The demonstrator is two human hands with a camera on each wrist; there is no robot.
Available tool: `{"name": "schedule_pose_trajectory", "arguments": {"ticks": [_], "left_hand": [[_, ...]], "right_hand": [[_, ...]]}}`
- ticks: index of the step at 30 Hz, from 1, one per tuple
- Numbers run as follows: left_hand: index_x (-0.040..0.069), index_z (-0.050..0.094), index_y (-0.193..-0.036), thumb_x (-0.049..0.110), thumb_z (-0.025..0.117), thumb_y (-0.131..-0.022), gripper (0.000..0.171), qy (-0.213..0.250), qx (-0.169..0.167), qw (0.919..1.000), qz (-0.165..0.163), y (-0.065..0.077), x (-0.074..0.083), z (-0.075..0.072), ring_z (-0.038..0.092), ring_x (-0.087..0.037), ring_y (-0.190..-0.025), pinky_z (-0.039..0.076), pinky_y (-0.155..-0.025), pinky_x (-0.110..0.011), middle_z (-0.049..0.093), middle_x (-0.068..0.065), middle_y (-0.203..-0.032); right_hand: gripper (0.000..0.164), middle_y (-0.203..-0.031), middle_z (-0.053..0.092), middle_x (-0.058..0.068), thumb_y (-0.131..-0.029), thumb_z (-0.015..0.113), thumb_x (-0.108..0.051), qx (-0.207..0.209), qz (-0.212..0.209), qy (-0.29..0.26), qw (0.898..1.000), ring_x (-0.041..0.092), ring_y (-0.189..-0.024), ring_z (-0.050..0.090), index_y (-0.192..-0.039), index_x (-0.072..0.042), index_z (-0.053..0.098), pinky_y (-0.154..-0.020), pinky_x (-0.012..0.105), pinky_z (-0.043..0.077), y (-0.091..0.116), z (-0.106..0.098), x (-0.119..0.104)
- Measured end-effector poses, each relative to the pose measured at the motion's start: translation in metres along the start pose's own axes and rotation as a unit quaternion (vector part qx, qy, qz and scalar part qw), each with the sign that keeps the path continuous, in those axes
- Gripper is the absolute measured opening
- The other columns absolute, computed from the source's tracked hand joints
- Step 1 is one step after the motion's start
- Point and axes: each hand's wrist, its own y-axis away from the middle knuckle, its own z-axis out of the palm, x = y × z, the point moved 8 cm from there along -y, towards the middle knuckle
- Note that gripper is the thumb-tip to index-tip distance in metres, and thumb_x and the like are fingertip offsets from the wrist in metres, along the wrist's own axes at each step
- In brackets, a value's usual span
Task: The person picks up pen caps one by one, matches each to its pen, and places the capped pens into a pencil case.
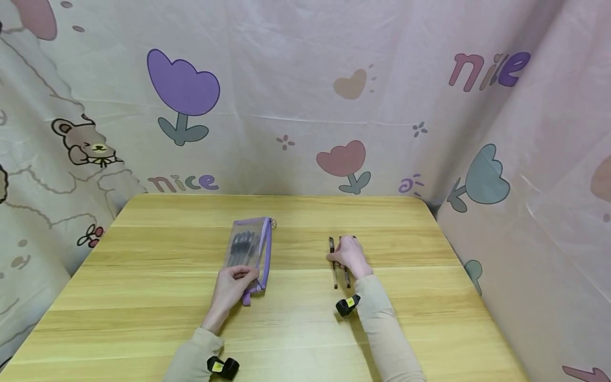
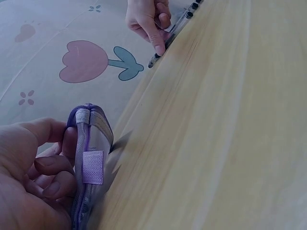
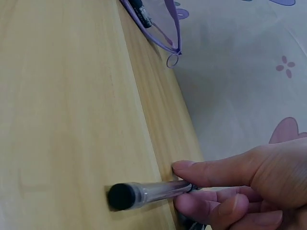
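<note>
A see-through pencil case with purple trim lies on the table, and several dark pens show inside it. My left hand grips its near end; in the left wrist view, thumb and fingers hold the case beside a lilac fabric tab. To the right, my right hand is over two slim pens. Its thumb and fingers pinch the left pen, whose black end points at the right wrist camera. The other pen lies partly hidden under this hand.
The light wooden table reaches back to a patterned curtain, which also hangs along both sides. A small black device with a yellow label sits on each wrist. A ring pull hangs from the case's far corner.
</note>
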Motion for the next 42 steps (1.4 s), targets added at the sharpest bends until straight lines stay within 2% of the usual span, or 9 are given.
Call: {"name": "schedule_pose_trajectory", "arguments": {"ticks": [8, 11, 15, 18, 20, 23, 28, 33, 42], "left_hand": [[-0.010, 0.072, -0.102, 0.012, 0.073, -0.091, 0.024, -0.007, -0.004, 0.9999, -0.009, -0.002, -0.001, 0.001, 0.065, -0.003, -0.068, 0.054, -0.061, -0.017, 0.077, -0.011, -0.086], [-0.012, 0.071, -0.102, 0.010, 0.072, -0.092, 0.024, -0.010, -0.008, 0.9999, -0.010, -0.002, -0.001, 0.002, 0.065, -0.003, -0.067, 0.054, -0.060, -0.017, 0.076, -0.013, -0.085], [-0.010, 0.072, -0.102, 0.011, 0.073, -0.092, 0.024, -0.007, -0.005, 0.9999, -0.007, -0.002, -0.002, 0.001, 0.065, -0.003, -0.067, 0.054, -0.061, -0.017, 0.077, -0.012, -0.086], [-0.008, 0.073, -0.102, 0.013, 0.073, -0.091, 0.024, -0.004, -0.002, 1.0000, -0.002, -0.001, 0.000, 0.001, 0.065, -0.003, -0.068, 0.055, -0.062, -0.017, 0.077, -0.010, -0.086], [-0.007, 0.074, -0.101, 0.014, 0.073, -0.091, 0.023, -0.003, 0.000, 1.0000, 0.001, 0.000, 0.001, 0.001, 0.066, -0.003, -0.068, 0.055, -0.062, -0.018, 0.077, -0.009, -0.085], [-0.007, 0.074, -0.100, 0.013, 0.073, -0.091, 0.022, -0.002, 0.001, 1.0000, 0.005, 0.000, 0.001, 0.001, 0.066, -0.003, -0.068, 0.055, -0.062, -0.018, 0.077, -0.008, -0.084], [-0.007, 0.074, -0.099, 0.011, 0.073, -0.091, 0.020, -0.001, 0.004, 1.0000, 0.006, -0.001, -0.001, 0.001, 0.066, -0.003, -0.067, 0.055, -0.062, -0.018, 0.077, -0.009, -0.083], [-0.006, 0.074, -0.099, 0.011, 0.073, -0.091, 0.019, -0.003, 0.001, 1.0000, -0.002, -0.001, -0.003, 0.001, 0.066, -0.004, -0.068, 0.055, -0.063, -0.018, 0.077, -0.009, -0.084], [-0.008, 0.074, -0.100, 0.012, 0.073, -0.091, 0.021, 0.001, 0.002, 1.0000, 0.003, -0.001, -0.001, 0.001, 0.066, -0.004, -0.067, 0.055, -0.063, -0.018, 0.077, -0.010, -0.085]], "right_hand": [[0.038, -0.045, 0.057, -0.001, -0.084, 0.080, -0.015, -0.019, -0.001, 0.000, 1.000, 0.012, -0.040, 0.052, -0.052, -0.010, 0.059, -0.048, 0.020, 0.042, -0.004, 0.004, 0.001], [0.038, -0.046, 0.055, -0.002, -0.084, 0.079, -0.014, -0.023, 0.001, -0.008, 1.000, 0.012, -0.041, 0.050, -0.053, -0.011, 0.058, -0.045, 0.020, 0.038, -0.003, 0.004, 0.002], [0.026, -0.055, 0.063, -0.002, -0.086, 0.078, -0.016, -0.023, -0.004, -0.035, 0.999, 0.010, -0.049, 0.052, -0.064, -0.010, 0.067, -0.047, 0.020, 0.040, -0.001, 0.004, 0.000], [0.014, -0.066, 0.070, 0.002, -0.088, 0.075, -0.016, -0.038, -0.004, -0.091, 0.995, 0.009, -0.053, 0.056, -0.079, -0.007, 0.072, -0.048, 0.019, 0.044, 0.000, 0.007, -0.003], [0.012, -0.069, 0.072, 0.005, -0.090, 0.073, -0.015, -0.053, 0.002, -0.145, 0.988, 0.009, -0.051, 0.057, -0.086, -0.004, 0.073, -0.046, 0.018, 0.045, 0.000, 0.013, -0.006], [0.014, -0.071, 0.073, 0.007, -0.092, 0.071, -0.013, -0.077, 0.010, -0.228, 0.971, 0.008, -0.048, 0.056, -0.095, 0.000, 0.072, -0.044, 0.018, 0.045, 0.000, 0.026, -0.014], [0.021, -0.072, 0.073, 0.005, -0.093, 0.070, -0.013, -0.106, 0.012, -0.317, 0.942, 0.006, -0.048, 0.053, -0.106, 0.003, 0.070, -0.043, 0.016, 0.043, -0.004, 0.050, -0.037], [0.020, -0.073, 0.073, 0.005, -0.093, 0.069, -0.012, -0.125, 0.010, -0.364, 0.923, 0.005, -0.047, 0.053, -0.104, 0.004, 0.070, -0.042, 0.016, 0.043, -0.006, 0.075, -0.064], [0.018, -0.062, 0.067, 0.004, -0.094, 0.068, -0.008, -0.127, -0.005, -0.400, 0.908, 0.004, -0.039, 0.047, -0.095, 0.010, 0.071, -0.036, 0.016, 0.034, -0.011, 0.103, -0.105]]}}
